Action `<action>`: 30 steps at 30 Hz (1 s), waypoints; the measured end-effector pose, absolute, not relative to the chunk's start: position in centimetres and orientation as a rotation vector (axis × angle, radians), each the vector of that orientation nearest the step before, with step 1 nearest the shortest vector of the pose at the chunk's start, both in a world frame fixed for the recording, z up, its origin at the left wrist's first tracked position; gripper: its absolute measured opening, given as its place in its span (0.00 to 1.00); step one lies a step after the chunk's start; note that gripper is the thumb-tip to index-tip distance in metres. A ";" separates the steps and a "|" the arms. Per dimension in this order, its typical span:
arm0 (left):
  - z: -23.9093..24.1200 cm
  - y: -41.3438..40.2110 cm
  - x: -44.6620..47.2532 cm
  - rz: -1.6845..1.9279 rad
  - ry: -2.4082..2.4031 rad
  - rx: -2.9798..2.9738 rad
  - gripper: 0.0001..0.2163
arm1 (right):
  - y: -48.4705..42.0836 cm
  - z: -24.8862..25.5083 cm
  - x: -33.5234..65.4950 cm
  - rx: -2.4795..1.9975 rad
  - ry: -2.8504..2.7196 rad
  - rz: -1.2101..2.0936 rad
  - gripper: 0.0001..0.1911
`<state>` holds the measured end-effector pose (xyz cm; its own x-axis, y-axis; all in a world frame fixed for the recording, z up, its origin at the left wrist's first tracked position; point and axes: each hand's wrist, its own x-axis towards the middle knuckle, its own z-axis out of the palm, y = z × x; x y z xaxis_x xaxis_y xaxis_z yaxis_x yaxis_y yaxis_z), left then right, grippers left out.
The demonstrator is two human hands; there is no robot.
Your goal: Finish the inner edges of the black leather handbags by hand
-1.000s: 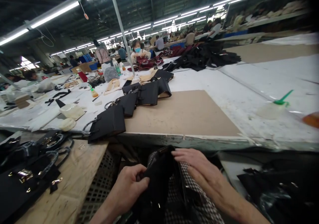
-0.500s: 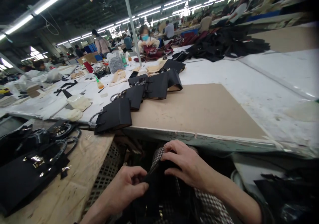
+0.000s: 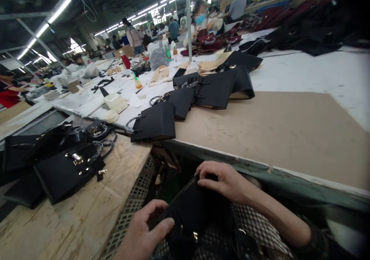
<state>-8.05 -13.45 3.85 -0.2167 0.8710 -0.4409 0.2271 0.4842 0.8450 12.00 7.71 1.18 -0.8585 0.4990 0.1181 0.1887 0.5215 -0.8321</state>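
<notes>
A black handbag (image 3: pixel 190 213) lies over my lap on checked cloth, its upper edge slanting up to the right. My left hand (image 3: pixel 147 225) pinches the lower left of that edge, thumb on the near face and fingers curled behind. Farther up the same edge, my right hand (image 3: pixel 222 179) is closed on the rim with thumb and bent fingers. Small gold-coloured metal fittings show on the bag's near face. Its lower part runs out of the picture, and its inside is too dark to make out.
Finished-looking black handbags (image 3: pixel 154 123) lie in a row along the white table, beside a brown board (image 3: pixel 274 125). More black bags (image 3: pixel 69 171) with gold hardware cover the wooden bench at left. A plastic crate (image 3: pixel 138 198) stands below it. A masked person sits across the table.
My view has swung to the right, then left-side things appear further in. The bag's edge is lifted and spread straighter between my hands, showing more of its face.
</notes>
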 end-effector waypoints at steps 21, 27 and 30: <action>-0.6 -11.1 -7.6 1.018 1.636 0.672 0.18 | 8.3 -0.8 12.8 -0.834 -2.310 1.231 0.07; 0.9 -10.6 -7.0 0.908 1.751 0.878 0.14 | 8.1 -1.3 12.4 -0.893 -2.309 1.202 0.08; 1.3 -10.4 -6.6 0.899 1.840 0.958 0.12 | 8.1 -1.7 12.2 -0.906 -2.325 1.186 0.08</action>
